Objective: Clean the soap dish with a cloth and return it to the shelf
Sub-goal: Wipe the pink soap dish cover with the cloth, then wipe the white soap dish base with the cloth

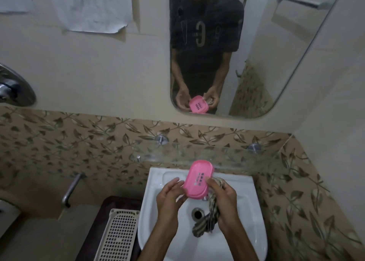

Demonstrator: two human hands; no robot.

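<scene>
wiping step in hand: pink soap dish (pixel 198 179) held over the sink (pixel 254 217) at lower centre, left hand (pixel 171 196) cradling its edge with loosely curled fingers, right hand (pixel 223 198) gripping the striped cloth (pixel 209 217) and dish; next, probably finish rubbing, then lift to the glass shelf (pixel 233 158).

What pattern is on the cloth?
Striped, dark and light bands; the cloth shows best in the head view, in the right hand.
</scene>
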